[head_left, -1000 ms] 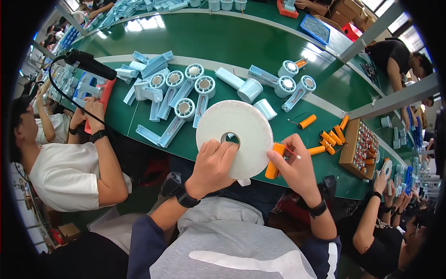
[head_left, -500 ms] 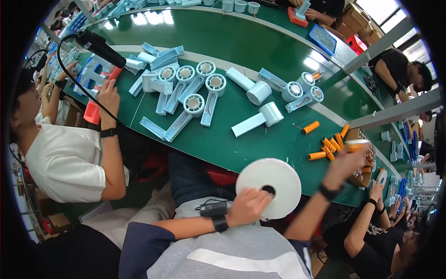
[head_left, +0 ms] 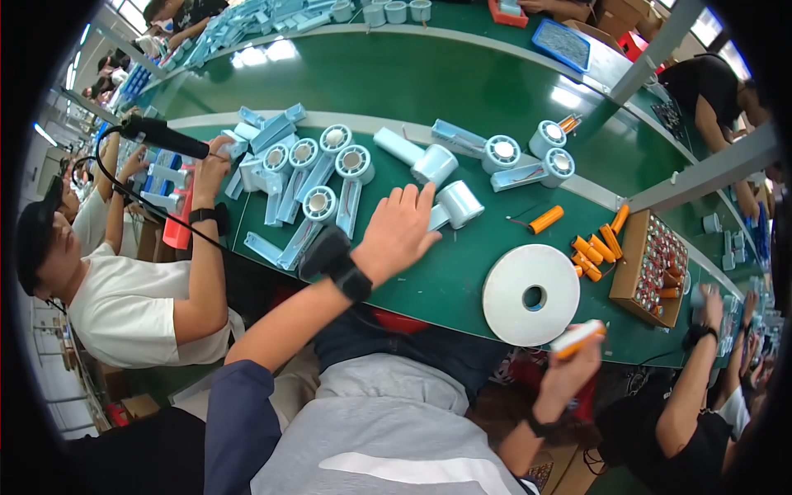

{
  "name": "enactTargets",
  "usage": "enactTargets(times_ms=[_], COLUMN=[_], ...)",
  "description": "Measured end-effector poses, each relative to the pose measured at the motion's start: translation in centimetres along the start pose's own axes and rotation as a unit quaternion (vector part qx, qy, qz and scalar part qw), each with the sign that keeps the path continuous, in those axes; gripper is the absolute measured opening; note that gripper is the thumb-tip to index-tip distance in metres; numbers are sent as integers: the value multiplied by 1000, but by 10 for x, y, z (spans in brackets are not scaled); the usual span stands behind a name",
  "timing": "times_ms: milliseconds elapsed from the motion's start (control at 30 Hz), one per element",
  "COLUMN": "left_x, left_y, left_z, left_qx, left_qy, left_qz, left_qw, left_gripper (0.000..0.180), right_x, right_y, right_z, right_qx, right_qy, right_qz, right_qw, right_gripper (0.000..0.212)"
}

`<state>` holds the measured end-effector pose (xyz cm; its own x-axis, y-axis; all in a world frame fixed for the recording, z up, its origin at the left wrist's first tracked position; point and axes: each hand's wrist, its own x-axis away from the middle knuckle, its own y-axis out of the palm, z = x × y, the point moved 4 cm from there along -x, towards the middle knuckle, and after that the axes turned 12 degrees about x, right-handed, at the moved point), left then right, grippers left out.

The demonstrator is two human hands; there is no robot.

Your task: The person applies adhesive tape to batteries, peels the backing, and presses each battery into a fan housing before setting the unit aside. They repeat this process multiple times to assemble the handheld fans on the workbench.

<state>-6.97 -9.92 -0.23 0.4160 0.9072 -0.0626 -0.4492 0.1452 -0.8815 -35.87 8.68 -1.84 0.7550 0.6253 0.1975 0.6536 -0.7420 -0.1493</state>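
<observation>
My left hand (head_left: 398, 235) reaches over the table with its fingers stretched out. Its fingertips are at the handle of a light blue fan housing (head_left: 460, 205), partly covering it; whether they touch it I cannot tell. Another blue housing (head_left: 435, 165) lies just beyond. Near the table's front edge, my right hand (head_left: 569, 375) is closed around an orange battery cell (head_left: 584, 337) with a white strip along its upper side. A large roll of white tape (head_left: 511, 305) lies flat on the table between my hands, nearer the right one.
Several open blue fan housings (head_left: 319, 204) are clustered at the left, with more (head_left: 502, 153) at the far right. Orange cells (head_left: 587, 247) lie beside a cardboard box (head_left: 629, 260) of cells. A co-worker (head_left: 136, 309) works at my left under a black hanging tool (head_left: 161, 136).
My left hand has left the tape roll and moved up and left, opening out. The roll has gone onto the table. My right hand has come back toward me with the battery cell.
</observation>
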Motion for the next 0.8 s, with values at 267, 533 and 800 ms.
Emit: enactTargets(times_ms=[267, 533, 800], left_x=[73, 90, 47], left_y=[59, 38, 0], left_z=[-9, 4, 3], left_qx=[344, 299, 14], left_qy=[-239, -282, 184], left_qz=[133, 106, 122], left_qw=[898, 905, 975], left_gripper=[51, 26, 31], right_x=[72, 66, 52], right_y=[123, 197, 155], right_z=[34, 46, 2], right_qx=[-108, -90, -45], right_qy=[44, -48, -147], right_qz=[-292, -114, -89], right_qw=[949, 988, 984], right_gripper=[44, 44, 33])
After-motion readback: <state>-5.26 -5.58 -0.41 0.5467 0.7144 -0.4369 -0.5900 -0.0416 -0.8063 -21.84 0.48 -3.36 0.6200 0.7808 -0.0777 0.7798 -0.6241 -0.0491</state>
